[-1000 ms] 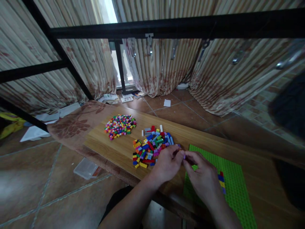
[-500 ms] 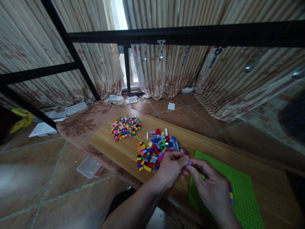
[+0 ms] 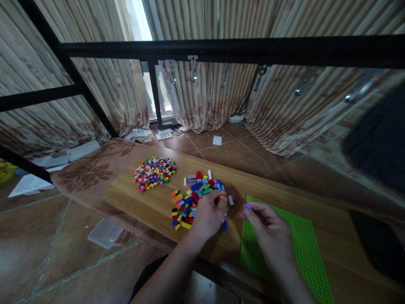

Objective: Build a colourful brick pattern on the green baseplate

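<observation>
My right hand [image 3: 267,226] hovers over the near left corner of a green baseplate [image 3: 303,245] and pinches a small purple brick [image 3: 247,206] at its fingertips. My left hand [image 3: 207,215] rests curled on the right edge of a heap of mixed coloured bricks [image 3: 193,198] on the wooden board [image 3: 152,207]; what its fingers hold, if anything, is hidden. A blue brick [image 3: 224,225] lies just by that hand. Farther left sits a second heap of tiny coloured bricks [image 3: 154,172].
A black metal frame [image 3: 202,48] crosses overhead, with striped curtains behind. Patterned cloth [image 3: 88,173] covers the board's left end. A clear plastic box [image 3: 105,233] and papers [image 3: 30,185] lie on the tiled floor. A dark shape [image 3: 378,143] fills the right side.
My hands were joined at the purple brick; they have come apart. The left hand moved left onto the brick heap, the right hand kept the purple brick. The view shifted slightly.
</observation>
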Demonstrator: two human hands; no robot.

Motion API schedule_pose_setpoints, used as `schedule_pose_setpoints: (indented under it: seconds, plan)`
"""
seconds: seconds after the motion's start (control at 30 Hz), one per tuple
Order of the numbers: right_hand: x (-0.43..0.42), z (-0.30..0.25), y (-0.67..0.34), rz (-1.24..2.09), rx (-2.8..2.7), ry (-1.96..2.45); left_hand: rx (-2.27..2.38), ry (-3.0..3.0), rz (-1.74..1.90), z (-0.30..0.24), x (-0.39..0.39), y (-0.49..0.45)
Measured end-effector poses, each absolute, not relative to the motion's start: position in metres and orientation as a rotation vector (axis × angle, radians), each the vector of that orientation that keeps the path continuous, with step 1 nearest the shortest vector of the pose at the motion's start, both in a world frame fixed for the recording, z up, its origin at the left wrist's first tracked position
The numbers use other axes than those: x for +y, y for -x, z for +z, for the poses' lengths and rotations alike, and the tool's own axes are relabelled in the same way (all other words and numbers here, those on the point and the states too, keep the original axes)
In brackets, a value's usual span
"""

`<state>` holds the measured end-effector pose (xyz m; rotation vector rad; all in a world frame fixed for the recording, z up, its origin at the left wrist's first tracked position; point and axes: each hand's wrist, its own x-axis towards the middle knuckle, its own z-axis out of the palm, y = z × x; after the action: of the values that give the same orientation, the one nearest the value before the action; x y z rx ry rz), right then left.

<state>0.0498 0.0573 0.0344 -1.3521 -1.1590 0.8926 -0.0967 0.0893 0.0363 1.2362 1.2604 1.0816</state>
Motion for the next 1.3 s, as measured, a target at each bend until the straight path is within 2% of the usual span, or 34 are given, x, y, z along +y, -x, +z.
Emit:
schedule_pose_setpoints:
  seconds: [0.2, 0.4, 0.67, 1.03, 1.17, 1.3]
  plan:
    - [0.058, 0.045, -0.071, 0.968, -0.976, 1.442, 1.655, -1.85, 0.905, 0.032, 0.092, 0.102]
    - [0.056, 0.053, -0.109, 0.94, -0.873, 1.526, 1.84, -1.996, 0.696, 0.033, 0.095, 0.097]
    - [0.056, 0.052, -0.124, 0.902, -0.844, 1.513, 1.893, -2.054, 0.657, 0.033, 0.097, 0.096]
    - [0.056, 0.047, -0.098, 0.997, -0.945, 1.484, 1.791, -1.963, 0.857, 0.035, 0.096, 0.096]
    - [0.057, 0.041, -0.083, 1.061, -0.994, 1.42, 1.487, -1.815, 1.056, 0.034, 0.089, 0.088]
    - [0.057, 0.035, -0.067, 1.075, -1.097, 1.329, 1.122, -1.463, 1.028, 0.032, 0.082, 0.074]
